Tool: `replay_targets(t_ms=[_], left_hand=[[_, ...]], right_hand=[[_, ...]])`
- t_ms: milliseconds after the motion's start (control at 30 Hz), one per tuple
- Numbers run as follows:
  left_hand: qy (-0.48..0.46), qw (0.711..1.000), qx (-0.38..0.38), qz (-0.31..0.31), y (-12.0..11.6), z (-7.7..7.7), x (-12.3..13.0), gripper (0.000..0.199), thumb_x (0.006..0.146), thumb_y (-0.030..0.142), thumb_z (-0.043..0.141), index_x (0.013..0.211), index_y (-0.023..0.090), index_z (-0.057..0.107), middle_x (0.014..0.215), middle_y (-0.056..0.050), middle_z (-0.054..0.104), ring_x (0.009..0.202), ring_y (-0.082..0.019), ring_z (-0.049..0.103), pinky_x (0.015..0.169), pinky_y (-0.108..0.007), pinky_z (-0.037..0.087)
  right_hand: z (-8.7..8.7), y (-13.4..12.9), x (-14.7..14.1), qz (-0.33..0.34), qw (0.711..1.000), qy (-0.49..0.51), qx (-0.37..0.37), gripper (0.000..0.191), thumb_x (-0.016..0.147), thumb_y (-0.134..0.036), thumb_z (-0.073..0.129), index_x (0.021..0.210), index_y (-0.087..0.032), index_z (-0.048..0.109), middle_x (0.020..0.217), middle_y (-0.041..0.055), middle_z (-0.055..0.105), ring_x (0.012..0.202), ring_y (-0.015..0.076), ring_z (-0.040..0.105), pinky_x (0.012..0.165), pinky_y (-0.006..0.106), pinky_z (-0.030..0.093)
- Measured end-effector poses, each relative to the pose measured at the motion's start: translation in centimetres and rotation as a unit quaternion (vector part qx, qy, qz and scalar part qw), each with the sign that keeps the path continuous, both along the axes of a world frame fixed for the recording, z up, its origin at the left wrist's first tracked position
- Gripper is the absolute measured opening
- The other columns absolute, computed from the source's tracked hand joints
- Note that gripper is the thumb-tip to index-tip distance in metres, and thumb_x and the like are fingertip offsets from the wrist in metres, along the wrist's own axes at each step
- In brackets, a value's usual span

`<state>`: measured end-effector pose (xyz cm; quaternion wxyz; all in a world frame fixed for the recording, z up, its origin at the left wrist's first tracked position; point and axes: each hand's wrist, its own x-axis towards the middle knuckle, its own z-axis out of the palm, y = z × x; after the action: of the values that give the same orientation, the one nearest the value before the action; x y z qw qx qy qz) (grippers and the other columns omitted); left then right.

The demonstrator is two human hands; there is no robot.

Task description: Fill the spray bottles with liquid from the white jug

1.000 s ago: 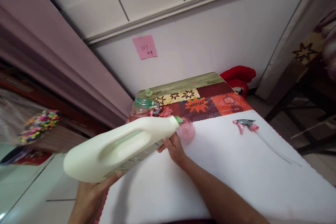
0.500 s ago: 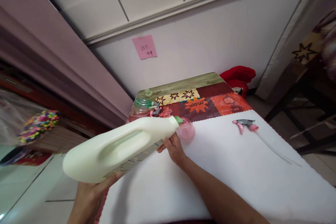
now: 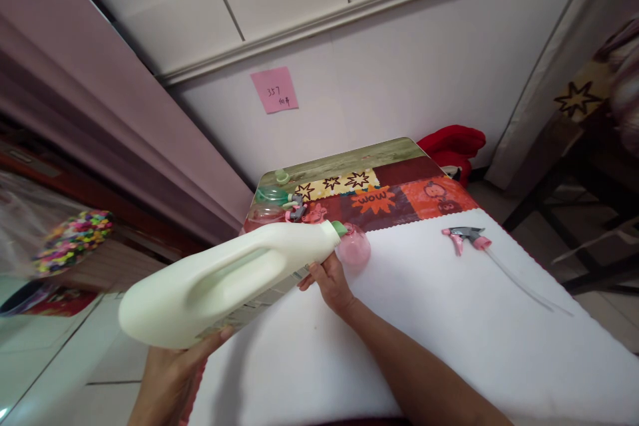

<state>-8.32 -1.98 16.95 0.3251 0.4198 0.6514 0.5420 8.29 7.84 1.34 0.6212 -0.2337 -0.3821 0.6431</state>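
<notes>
Lying loose at 2 o'clock on the white cloth (image 3: 449, 319): pink-and-grey spray trigger (image 3: 468, 237) w/ long clear dip tube trailing toward 4 o'clock, well apart from both hands. Crowding the far-left desk corner at 11 o'clock: clear green bottle (image 3: 272, 195), a clear pinkish one beside it, more spray heads (image 3: 298, 210) btwn them, small green cap (image 3: 282, 176) behind. Nothing btwn jug and pink bottle.

Covering the desk (image 3: 344, 160): white cloth near side, cartoon-print cloth (image 3: 379, 198) w/ stars and "wow" far side, bare wood-grain strip at 12 o'clock. Behind that, white wall w/ pink sticky note (image 3: 274, 89), handwriting on it. Red soft item (image 3: 452, 144) on floor at 1 o'clock, dark chair legs at 3 o'clock, bag of multicoloured beads (image 3: 74, 238) at 9 o'clock, pale floor tiles below.

Held tipped nearly flat over the desk's left edge: big pale-cream jug (image 3: 219, 283), moulded handle recess facing up, label on underside, green neck pointing to 1 o'clock and touching the mouth of a round pink bottle (image 3: 354, 247) sitting on the cloth. Left hand (image 3: 170, 373) cupped under jug base, grip clamped on it. Right hand (image 3: 330, 283) beneath the jug's neck end, just beside the pink bottle; fingers hidden under the jug, so can't tell if that grip is closed.
</notes>
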Motion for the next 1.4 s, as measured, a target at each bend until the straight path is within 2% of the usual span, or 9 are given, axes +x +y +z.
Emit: replay_targets(t_ms=[167, 333, 667, 833, 1033, 1167, 1400], left_hand=[[-0.012, 1.000, 0.001, 0.015, 0.03, 0.04, 0.11, 0.069, 0.046, 0.025, 0.094, 0.112, 0.022, 0.075, 0.104, -0.005, 0.080, 0.122, -0.038, 0.064, 0.104, -0.045, 0.055], [-0.010, 1.000, -0.001, 0.016, 0.08, 0.09, 0.10, 0.067, 0.045, 0.026, 0.094, 0.110, 0.022, 0.075, 0.105, -0.005, 0.080, 0.122, -0.038, 0.065, 0.104, -0.044, 0.055], [0.006, 1.000, 0.000, 0.005, 0.05, 0.12, -0.18, 0.077, 0.045, 0.025, 0.095, 0.119, 0.022, 0.073, 0.108, -0.006, 0.080, 0.124, -0.037, 0.064, 0.104, -0.043, 0.055], [0.013, 1.000, 0.011, -0.005, 0.07, 0.34, 0.24, 0.074, 0.051, 0.029, 0.094, 0.121, 0.021, 0.072, 0.108, -0.006, 0.080, 0.124, -0.036, 0.064, 0.102, -0.041, 0.056], [0.001, 1.000, 0.010, 0.014, 0.06, 0.33, 0.40, 0.083, 0.043, 0.026, 0.096, 0.123, 0.021, 0.072, 0.104, -0.006, 0.081, 0.116, -0.036, 0.069, 0.099, -0.040, 0.058], [-0.010, 1.000, 0.012, 0.014, 0.05, 0.13, 0.19, 0.088, 0.044, 0.028, 0.097, 0.127, 0.021, 0.070, 0.111, -0.007, 0.080, 0.116, -0.035, 0.069, 0.094, -0.037, 0.060], [-0.016, 1.000, 0.016, -0.004, 0.06, -0.09, -0.30, 0.088, 0.044, 0.021, 0.096, 0.128, 0.021, 0.069, 0.113, -0.006, 0.079, 0.121, -0.035, 0.066, 0.095, -0.036, 0.060]], right_hand=[[-0.14, 0.06, -0.05, 0.000, 1.000, -0.006, -0.001, 0.058, 0.082, -0.060, 0.070, 0.116, -0.020, 0.048, 0.074, -0.0001, 0.072, 0.051, 0.0172, 0.071, 0.046, 0.027, 0.060], [-0.33, 0.12, -0.05, 0.002, 1.000, -0.011, 0.003, 0.058, 0.083, -0.060, 0.070, 0.116, -0.020, 0.046, 0.075, 0.0011, 0.073, 0.052, 0.0178, 0.071, 0.047, 0.028, 0.061], [-0.29, 0.10, 0.04, 0.005, 1.000, -0.016, 0.008, 0.055, 0.085, -0.059, 0.068, 0.115, -0.020, 0.046, 0.075, 0.0007, 0.072, 0.052, 0.0179, 0.071, 0.048, 0.028, 0.060], [-0.30, 0.10, -0.08, 0.002, 1.000, -0.006, -0.006, 0.057, 0.083, -0.058, 0.071, 0.116, -0.019, 0.046, 0.077, 0.0010, 0.072, 0.051, 0.0171, 0.071, 0.046, 0.027, 0.059], [-0.38, 0.10, -0.10, 0.003, 1.000, -0.007, 0.006, 0.057, 0.084, -0.059, 0.070, 0.117, -0.019, 0.046, 0.075, 0.0005, 0.073, 0.052, 0.0168, 0.071, 0.048, 0.027, 0.060], [-0.40, 0.13, -0.09, 0.003, 1.000, -0.002, 0.009, 0.058, 0.084, -0.059, 0.069, 0.118, -0.018, 0.046, 0.075, 0.0006, 0.073, 0.052, 0.0167, 0.071, 0.048, 0.027, 0.060], [-0.40, 0.09, -0.22, 0.003, 1.000, 0.008, 0.001, 0.058, 0.083, -0.058, 0.071, 0.118, -0.018, 0.047, 0.074, -0.0004, 0.072, 0.051, 0.0158, 0.070, 0.048, 0.026, 0.060]])
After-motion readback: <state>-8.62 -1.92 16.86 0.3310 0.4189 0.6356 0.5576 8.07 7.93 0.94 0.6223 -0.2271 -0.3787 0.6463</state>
